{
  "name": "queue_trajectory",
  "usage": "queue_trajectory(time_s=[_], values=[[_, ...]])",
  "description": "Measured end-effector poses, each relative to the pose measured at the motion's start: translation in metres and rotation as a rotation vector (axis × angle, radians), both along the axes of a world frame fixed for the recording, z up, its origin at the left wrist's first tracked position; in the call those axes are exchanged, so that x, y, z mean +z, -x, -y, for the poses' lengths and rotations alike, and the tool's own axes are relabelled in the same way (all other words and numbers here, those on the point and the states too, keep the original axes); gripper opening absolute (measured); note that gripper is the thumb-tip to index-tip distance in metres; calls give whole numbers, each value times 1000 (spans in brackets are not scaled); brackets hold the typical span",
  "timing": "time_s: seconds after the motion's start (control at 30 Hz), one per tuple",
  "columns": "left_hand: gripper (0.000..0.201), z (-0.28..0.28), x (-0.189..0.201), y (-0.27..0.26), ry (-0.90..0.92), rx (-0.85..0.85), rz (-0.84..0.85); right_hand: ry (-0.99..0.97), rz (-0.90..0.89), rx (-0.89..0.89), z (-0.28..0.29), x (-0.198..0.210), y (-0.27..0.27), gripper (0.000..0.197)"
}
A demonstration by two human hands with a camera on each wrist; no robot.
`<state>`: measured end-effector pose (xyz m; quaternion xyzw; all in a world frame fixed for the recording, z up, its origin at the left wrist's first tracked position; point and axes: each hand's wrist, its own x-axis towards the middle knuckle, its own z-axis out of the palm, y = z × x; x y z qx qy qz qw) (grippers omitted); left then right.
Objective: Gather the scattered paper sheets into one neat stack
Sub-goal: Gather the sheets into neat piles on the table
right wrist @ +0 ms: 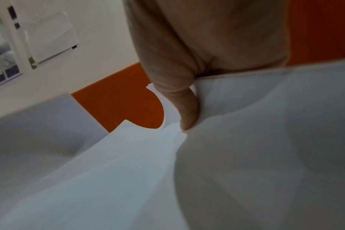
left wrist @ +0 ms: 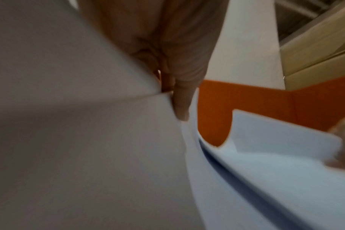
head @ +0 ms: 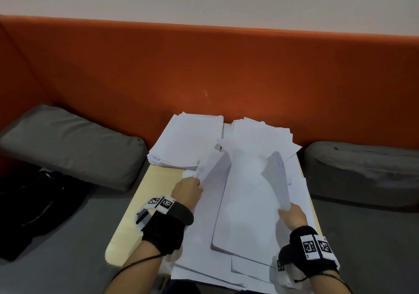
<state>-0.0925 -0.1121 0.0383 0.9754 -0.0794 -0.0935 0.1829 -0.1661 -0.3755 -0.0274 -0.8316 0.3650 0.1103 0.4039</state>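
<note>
White paper sheets cover a small pale wooden table (head: 133,212). A bundle of sheets (head: 244,194) curves up between both hands above the table's middle. My left hand (head: 188,188) grips the bundle's left edge, its thumb (left wrist: 181,107) pressed on the paper. My right hand (head: 291,215) grips the right edge, thumb (right wrist: 187,109) on top of the sheets (right wrist: 246,155). A thick stack (head: 188,141) lies at the table's far left. More loose sheets (head: 263,134) fan out at the far right, and others (head: 204,268) lie flat under the bundle.
An orange upholstered backrest (head: 204,71) rises behind the table. Grey cushions sit to the left (head: 72,144) and right (head: 362,171). A black bag (head: 34,205) lies on the grey seat at the left. The table's near-left corner shows bare wood.
</note>
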Motion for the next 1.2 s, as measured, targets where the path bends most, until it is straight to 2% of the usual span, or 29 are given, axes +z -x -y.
queue_trajectory(time_s=[0.17,0.23,0.4,0.47,0.57,0.67,0.7,0.77,0.87,0.93,1.0,1.07,1.13,1.17,1.2], values=[[8,-10,63,-6,146,-139,267,73,-28,1,4,3,1,28],[12,-18,80,-7,242,-148,375,69,-48,8,3,4,2,23],[8,-26,110,-4,695,0,570,-62,28,-53,-1,4,8,26],[18,-21,112,-5,897,71,529,-128,42,-40,-5,7,10,23],[32,-12,92,-14,1179,167,344,-218,74,-29,-11,15,12,24],[36,-2,49,-18,1277,284,95,-338,139,0,-17,26,23,10],[38,2,31,-17,1267,319,22,-349,137,29,-19,28,25,7],[44,9,-5,-14,1182,367,-66,-372,105,31,-20,21,22,23],[54,15,-50,-9,956,365,-167,-456,83,-99,-16,6,14,39],[62,16,-69,-5,714,261,-268,-628,98,-220,-17,10,15,40],[65,19,-80,-1,476,98,-320,-704,145,-229,-18,17,18,31],[64,22,-84,1,408,24,-342,-706,161,-158,-20,16,19,31],[63,24,-79,0,338,25,-327,-539,190,-96,-21,10,15,43],[67,24,-78,0,336,51,-304,-494,217,-69,-20,12,15,47],[73,23,-75,0,436,80,-286,-495,253,-34,-21,16,16,52]])
